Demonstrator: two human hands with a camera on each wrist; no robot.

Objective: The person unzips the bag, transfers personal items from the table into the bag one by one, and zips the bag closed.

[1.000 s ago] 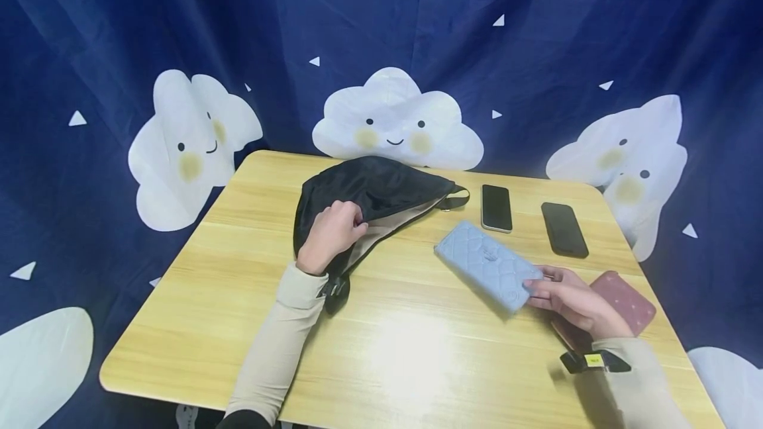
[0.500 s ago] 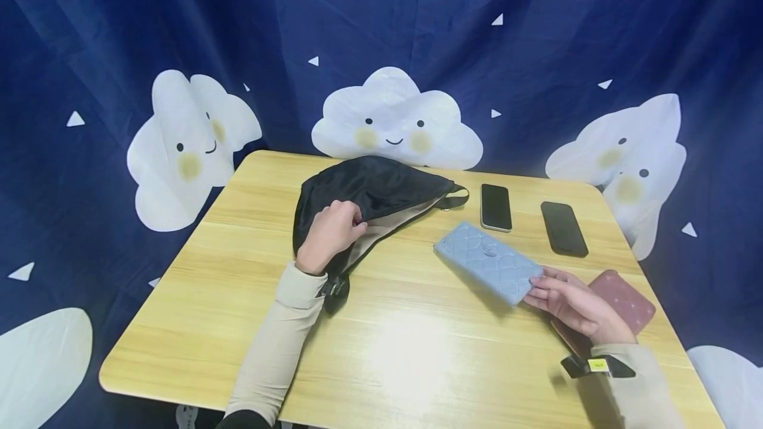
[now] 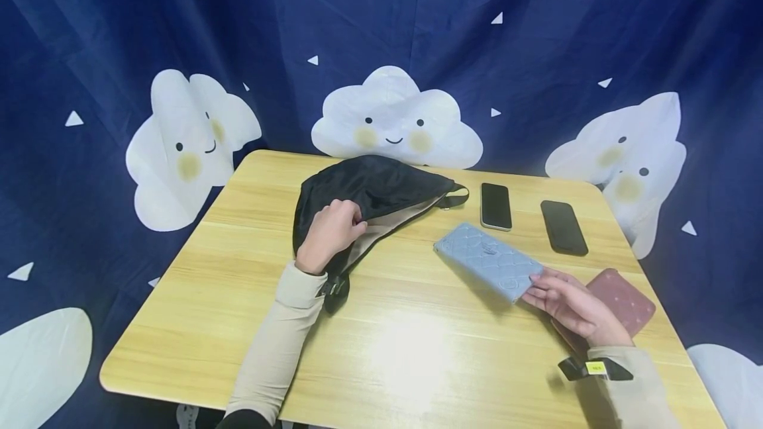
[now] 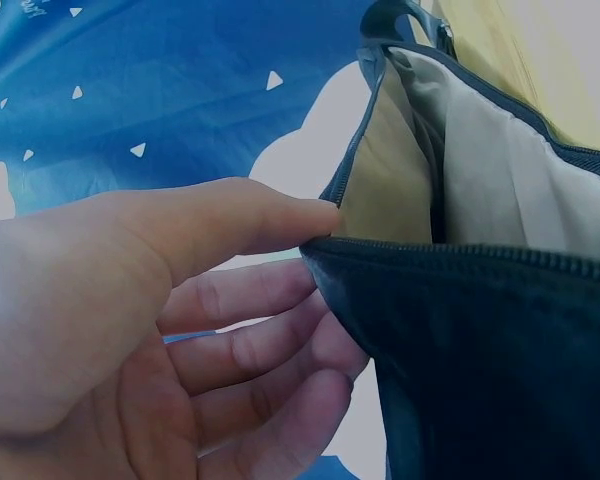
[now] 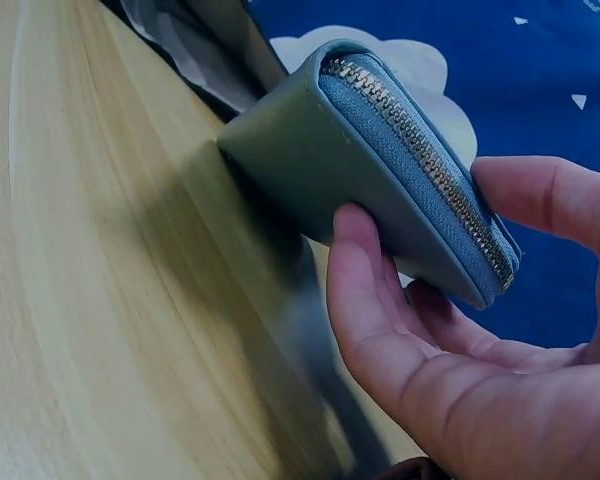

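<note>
- A person's left hand (image 3: 332, 234) pinches the zippered edge of a black bag (image 3: 375, 187), thumb over the rim and fingers curled against the outside.
- The bag gapes open on a wooden tabletop (image 3: 197, 323), its pale lining (image 4: 520, 140) showing in the left wrist view.
- The right hand (image 3: 575, 306), to the right of the bag, grips one end of a quilted blue wallet (image 3: 489, 260) between thumb and fingers, parted only by the wallet's thickness.
- The wallet, its metal zipper (image 5: 420, 150) closed, angles toward the bag, apart from it, its shadow falling below.
- A phone (image 3: 496, 206) lies near the bag's right-end strap loop (image 3: 456, 200); a second phone (image 3: 563, 228) rests farther right of the bag.
- Well right of the bag, a dusky-pink pouch (image 3: 622, 300) sits partly hidden behind the right hand.
- Beyond the bag hangs a navy curtain (image 3: 357, 12) printed with smiling clouds.
</note>
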